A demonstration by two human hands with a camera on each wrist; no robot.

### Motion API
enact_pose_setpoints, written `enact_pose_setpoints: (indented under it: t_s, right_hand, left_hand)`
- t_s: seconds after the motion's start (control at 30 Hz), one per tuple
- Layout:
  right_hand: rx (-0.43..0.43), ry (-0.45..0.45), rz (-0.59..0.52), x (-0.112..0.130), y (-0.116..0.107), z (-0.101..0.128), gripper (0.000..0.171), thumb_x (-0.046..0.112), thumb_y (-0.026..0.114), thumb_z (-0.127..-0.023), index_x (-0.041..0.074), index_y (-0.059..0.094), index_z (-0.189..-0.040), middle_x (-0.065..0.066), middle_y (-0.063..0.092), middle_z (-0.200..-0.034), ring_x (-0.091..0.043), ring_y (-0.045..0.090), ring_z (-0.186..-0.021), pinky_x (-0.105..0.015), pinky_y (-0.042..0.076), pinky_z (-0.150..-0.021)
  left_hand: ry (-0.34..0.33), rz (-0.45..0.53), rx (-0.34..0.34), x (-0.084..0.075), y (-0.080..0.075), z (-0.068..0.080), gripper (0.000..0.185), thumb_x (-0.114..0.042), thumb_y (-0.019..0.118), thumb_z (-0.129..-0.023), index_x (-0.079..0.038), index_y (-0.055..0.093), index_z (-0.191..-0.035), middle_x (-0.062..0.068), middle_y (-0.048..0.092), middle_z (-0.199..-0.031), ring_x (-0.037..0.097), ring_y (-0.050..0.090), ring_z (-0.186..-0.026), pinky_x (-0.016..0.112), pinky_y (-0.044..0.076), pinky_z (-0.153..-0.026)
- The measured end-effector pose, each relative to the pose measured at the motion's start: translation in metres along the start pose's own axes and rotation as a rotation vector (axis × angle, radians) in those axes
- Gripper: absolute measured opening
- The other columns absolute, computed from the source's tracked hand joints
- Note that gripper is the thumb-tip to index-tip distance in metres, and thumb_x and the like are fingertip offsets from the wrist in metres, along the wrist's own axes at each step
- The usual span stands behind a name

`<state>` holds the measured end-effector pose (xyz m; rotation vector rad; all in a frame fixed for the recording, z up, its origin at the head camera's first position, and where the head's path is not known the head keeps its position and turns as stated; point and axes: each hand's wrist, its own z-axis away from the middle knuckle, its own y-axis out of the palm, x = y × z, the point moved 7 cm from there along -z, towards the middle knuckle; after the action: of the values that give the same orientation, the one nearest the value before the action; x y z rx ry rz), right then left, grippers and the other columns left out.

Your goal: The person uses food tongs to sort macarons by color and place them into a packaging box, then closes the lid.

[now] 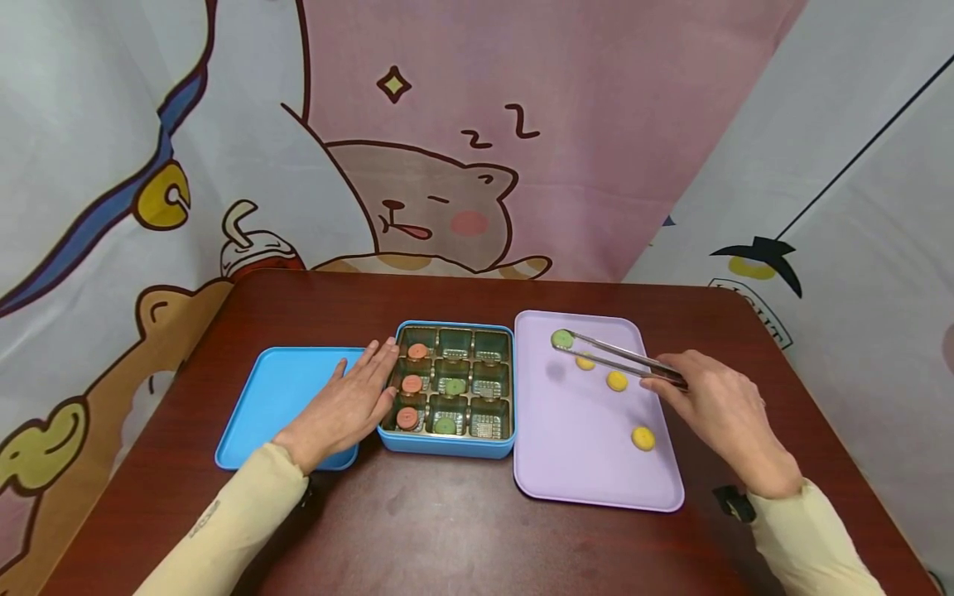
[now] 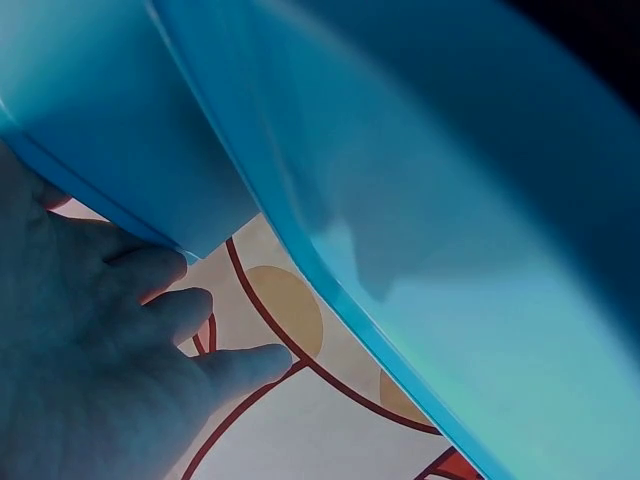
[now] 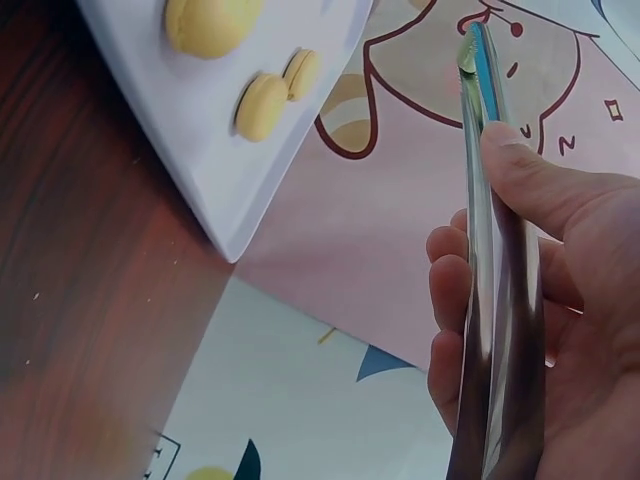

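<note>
Pale yellow sleeves [image 1: 231, 517] lie at the near edge, one on each side, over the brown counter [image 1: 417, 530]. Fingers of the right grip [image 1: 719, 406] curl round steel tongs [image 1: 667, 373], whose tips are clamped on one green macaron [image 1: 562, 339] that appears raised over the far left part of the lilac tray [image 1: 589, 472]. The left grip [image 1: 346, 406] clasps nothing: its fingers are extended and rest against the left side of the blue box [image 1: 447, 445], above the right part of a blue lid [image 1: 286, 397].

Judging by looks, the macaron should be light, its shell brittle and its middle softer, so a hard squeeze could crack it, and its rounded edge might slip on smooth steel. Best hold is across its sides, well between the tips, with gentle, even pressure.

Counted: three yellow macarons [image 1: 616, 381] on the tray; three orange macarons [image 1: 412, 383], one per compartment down the box's left column; three green ones, two in the middle column (middle and near rows) plus the clamped one; one nine-compartment box, one lid, one tray, one pair of tongs
</note>
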<state>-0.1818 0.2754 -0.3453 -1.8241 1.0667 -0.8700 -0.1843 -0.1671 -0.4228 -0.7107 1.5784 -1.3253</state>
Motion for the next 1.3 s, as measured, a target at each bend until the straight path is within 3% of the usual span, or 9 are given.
enact_pose_setpoints:
  t_s: [0.67, 1.07, 1.3]
  right_hand:
    - [-0.017, -0.064, -0.015, 0.025, -0.001, -0.008, 0.042, 0.027, 0.092, -0.077, 0.003, 0.075, -0.108, -0.006, 0.071, -0.090, -0.015, 0.054, -0.063, -0.029, 0.041, -0.047]
    - [-0.019, -0.122, -0.036, 0.043, 0.002, -0.022, 0.037, 0.029, 0.090, -0.079, 0.006, 0.075, -0.103, 0.002, 0.063, -0.080, -0.012, 0.049, -0.061, -0.027, 0.039, -0.047]
    - [0.004, -0.134, -0.042, 0.056, 0.007, -0.032, 0.036, 0.031, 0.090, -0.080, 0.006, 0.076, -0.103, -0.002, 0.068, -0.084, -0.013, 0.053, -0.063, -0.030, 0.044, -0.050]
  left_hand:
    - [-0.001, -0.008, 0.005, 0.000, -0.001, 0.000, 0.064, -0.033, 0.039, -0.113, -0.002, 0.019, -0.165, 0.012, 0.013, -0.172, 0.033, 0.011, -0.158, 0.069, 0.019, -0.119]
    - [-0.003, -0.006, 0.004, 0.000, 0.000, -0.001, 0.064, -0.033, 0.039, -0.113, -0.002, 0.018, -0.165, 0.012, 0.013, -0.172, 0.033, 0.011, -0.159, 0.069, 0.019, -0.119]
    - [-0.001, -0.008, 0.004, 0.000, 0.000, -0.001, 0.064, -0.033, 0.039, -0.113, -0.002, 0.019, -0.165, 0.012, 0.013, -0.172, 0.034, 0.011, -0.158, 0.069, 0.020, -0.118]
